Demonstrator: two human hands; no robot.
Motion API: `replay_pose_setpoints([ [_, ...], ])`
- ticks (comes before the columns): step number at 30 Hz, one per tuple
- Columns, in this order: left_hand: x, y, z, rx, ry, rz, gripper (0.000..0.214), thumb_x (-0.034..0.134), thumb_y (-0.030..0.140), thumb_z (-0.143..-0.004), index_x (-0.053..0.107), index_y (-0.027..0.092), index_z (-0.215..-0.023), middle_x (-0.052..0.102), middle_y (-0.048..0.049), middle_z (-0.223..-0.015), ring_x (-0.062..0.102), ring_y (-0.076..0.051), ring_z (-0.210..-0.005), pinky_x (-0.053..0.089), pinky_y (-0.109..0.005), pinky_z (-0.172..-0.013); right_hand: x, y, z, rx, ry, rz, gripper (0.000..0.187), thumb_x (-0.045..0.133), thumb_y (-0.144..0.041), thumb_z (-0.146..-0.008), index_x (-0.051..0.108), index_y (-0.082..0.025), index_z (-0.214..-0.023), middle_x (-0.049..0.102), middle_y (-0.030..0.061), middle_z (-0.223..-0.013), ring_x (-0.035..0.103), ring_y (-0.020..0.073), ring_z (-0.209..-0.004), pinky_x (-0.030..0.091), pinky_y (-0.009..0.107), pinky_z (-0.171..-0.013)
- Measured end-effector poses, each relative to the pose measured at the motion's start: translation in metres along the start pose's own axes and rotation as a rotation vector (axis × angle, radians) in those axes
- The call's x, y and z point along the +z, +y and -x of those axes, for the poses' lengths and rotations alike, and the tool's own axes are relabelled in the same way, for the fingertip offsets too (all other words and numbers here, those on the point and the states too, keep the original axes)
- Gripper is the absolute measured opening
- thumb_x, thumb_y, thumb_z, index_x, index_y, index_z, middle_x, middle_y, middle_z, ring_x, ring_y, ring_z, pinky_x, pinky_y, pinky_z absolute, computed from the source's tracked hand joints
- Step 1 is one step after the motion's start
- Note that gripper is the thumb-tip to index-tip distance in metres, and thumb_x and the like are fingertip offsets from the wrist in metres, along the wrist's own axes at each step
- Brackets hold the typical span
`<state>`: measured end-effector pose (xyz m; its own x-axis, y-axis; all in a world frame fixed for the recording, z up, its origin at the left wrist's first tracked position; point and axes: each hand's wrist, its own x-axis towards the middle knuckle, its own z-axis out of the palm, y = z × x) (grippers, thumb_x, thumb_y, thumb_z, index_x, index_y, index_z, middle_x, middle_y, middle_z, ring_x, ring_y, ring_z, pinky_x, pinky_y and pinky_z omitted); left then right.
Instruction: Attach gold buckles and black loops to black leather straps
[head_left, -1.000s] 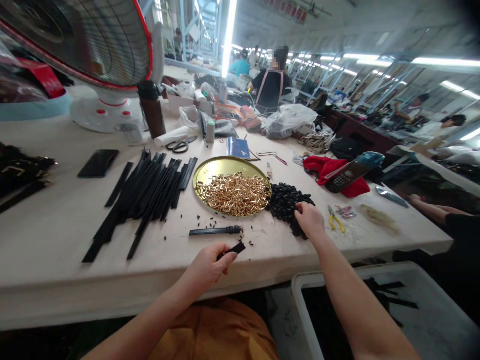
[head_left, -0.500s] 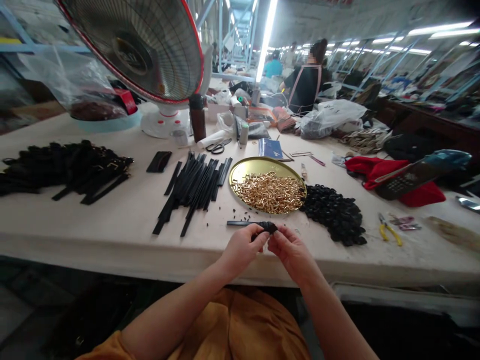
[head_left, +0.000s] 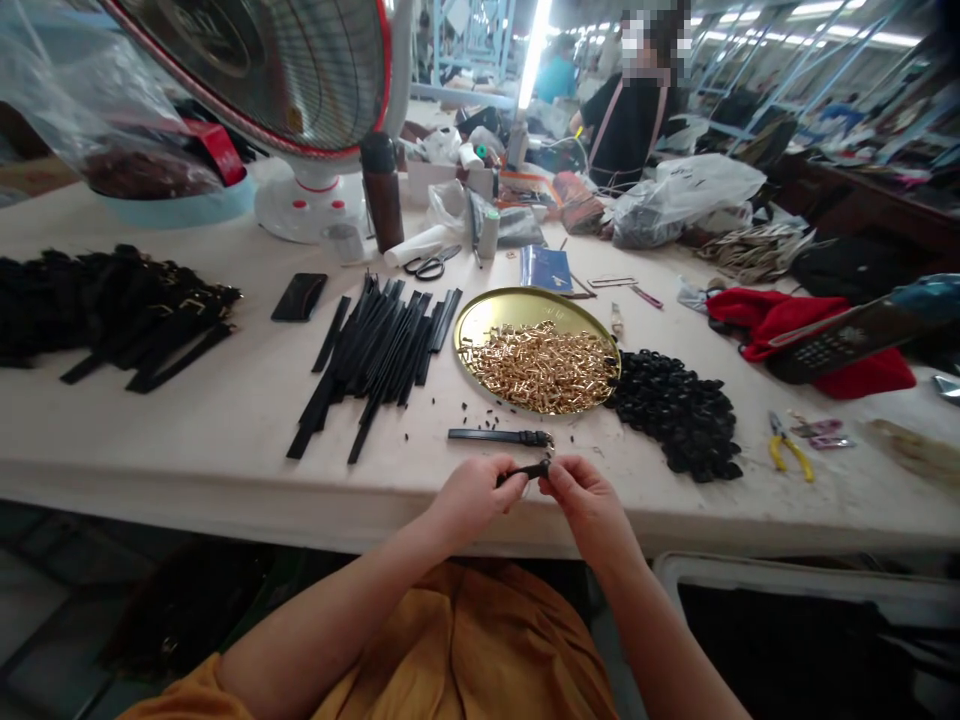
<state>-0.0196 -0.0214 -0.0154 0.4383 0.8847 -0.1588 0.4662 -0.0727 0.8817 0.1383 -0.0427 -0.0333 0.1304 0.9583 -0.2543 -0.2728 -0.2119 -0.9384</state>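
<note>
a long workshop is seen, with a pale table [head_left: 225,440] across the front and another person at work at its far end. just above the near edge a short black strap [head_left: 520,471] is held in the air between both hands. the left hand [head_left: 469,497] is pinched on its left part, thumb against forefinger, and the right hand [head_left: 586,497] is closed with its fingertips on the right end — whether a small piece is gripped there too cannot be told. the strap is kept level and close to the body, probably so that its end can be watched and steadied. parts are laid within reach: a tray [head_left: 487,305] of gold fittings [head_left: 544,366] just beyond the hands, black loops [head_left: 679,415] heaped against its right rim, flat strips [head_left: 379,350] to its left. a second strap [head_left: 495,436] lies alone between tray and hands — kept apart, it seems, from the loose stock. pliers [head_left: 787,447] lie well to the right.
</note>
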Motion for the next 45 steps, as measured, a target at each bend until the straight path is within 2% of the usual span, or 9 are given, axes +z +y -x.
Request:
replay_pose_setpoints([
  [4,-0.002,0.003,-0.004,-0.002,-0.047,-0.056,0.029,0.039,0.035,-0.081,0.056,0.017,-0.066,0.049,0.0038,-0.052,0.044,-0.009,-0.049,0.027,-0.021,-0.047,-0.007,0.003,0.0,-0.127,0.04,0.223,0.022,0.072,-0.035,-0.064,0.062,-0.022,-0.079,0.061,-0.0018,-0.067,0.055,0.0136,-0.064,0.044,0.028,-0.064],
  [9,-0.001,0.006,-0.011,0.001,-0.118,-0.101,0.026,0.041,0.031,-0.078,0.056,0.017,-0.063,0.049,0.0037,-0.05,0.043,-0.01,-0.047,0.026,-0.021,-0.045,-0.015,0.004,-0.002,-0.035,-0.042,0.301,0.024,0.07,-0.038,-0.064,0.065,-0.022,-0.081,0.065,0.0016,-0.073,0.056,0.0164,-0.068,0.043,0.032,-0.068],
  [15,0.008,0.006,-0.01,-0.019,-0.097,-0.023,0.031,0.038,0.036,-0.081,0.058,0.016,-0.07,0.054,0.0022,-0.055,0.048,-0.012,-0.053,0.033,-0.021,-0.051,-0.015,0.007,-0.003,0.102,-0.102,0.103,0.02,0.071,-0.035,-0.064,0.065,-0.022,-0.077,0.059,-0.0028,-0.067,0.05,0.0104,-0.062,0.04,0.024,-0.064],
  [19,0.004,0.007,-0.007,0.078,-0.139,0.001,0.021,0.041,0.021,-0.077,0.059,0.016,-0.086,0.063,-0.0016,-0.078,0.054,-0.015,-0.072,0.04,-0.023,-0.065,-0.012,0.011,-0.004,0.185,-0.041,-0.096,0.02,0.073,-0.036,-0.062,0.063,-0.021,-0.072,0.054,-0.0044,-0.063,0.043,0.0082,-0.056,0.038,0.022,-0.058],
  [23,0.002,0.006,-0.003,0.056,-0.074,0.091,0.026,0.039,0.013,-0.074,0.053,0.015,-0.096,0.063,-0.004,-0.086,0.056,-0.015,-0.08,0.042,-0.025,-0.073,-0.001,0.015,0.004,0.156,-0.063,-0.059,0.019,0.071,-0.037,-0.065,0.062,-0.02,-0.07,0.052,-0.0031,-0.061,0.044,0.0106,-0.058,0.037,0.024,-0.059],
  [28,0.001,0.004,0.001,-0.024,-0.074,0.172,0.03,0.043,0.017,-0.076,0.042,0.014,-0.105,0.065,-0.002,-0.076,0.058,-0.013,-0.065,0.044,-0.024,-0.063,0.007,0.01,0.017,0.061,-0.072,-0.02,0.029,0.06,-0.047,-0.072,0.065,-0.02,-0.081,0.059,0.001,-0.068,0.049,0.0141,-0.066,0.04,0.027,-0.066],
  [32,-0.002,0.007,0.007,-0.041,-0.082,0.186,0.031,0.048,0.024,-0.076,0.041,0.015,-0.105,0.065,-0.0016,-0.075,0.056,-0.011,-0.056,0.042,-0.023,-0.055,0.006,0.003,0.021,0.135,-0.067,-0.158,0.029,0.062,-0.05,-0.069,0.065,-0.021,-0.071,0.058,0.0014,-0.067,0.048,0.0133,-0.06,0.041,0.027,-0.058],
  [40,-0.004,0.011,0.023,-0.011,-0.03,0.017,0.029,0.049,0.035,-0.078,0.047,0.017,-0.102,0.064,-0.0011,-0.07,0.057,-0.014,-0.06,0.041,-0.023,-0.057,0.011,-0.005,0.036,0.4,-0.273,-0.213,0.026,0.072,-0.039,-0.061,0.063,-0.022,-0.079,0.055,-0.0032,-0.064,0.044,0.0086,-0.055,0.037,0.021,-0.053],
  [45,-0.006,0.009,0.028,-0.021,-0.056,-0.069,0.024,0.052,0.038,-0.075,0.056,0.017,-0.086,0.064,-0.0023,-0.071,0.056,-0.014,-0.06,0.039,-0.022,-0.054,0.01,-0.005,0.043,0.366,-0.319,-0.2,0.024,0.072,-0.039,-0.06,0.061,-0.022,-0.073,0.057,-0.0019,-0.067,0.049,0.012,-0.061,0.039,0.024,-0.057],
])
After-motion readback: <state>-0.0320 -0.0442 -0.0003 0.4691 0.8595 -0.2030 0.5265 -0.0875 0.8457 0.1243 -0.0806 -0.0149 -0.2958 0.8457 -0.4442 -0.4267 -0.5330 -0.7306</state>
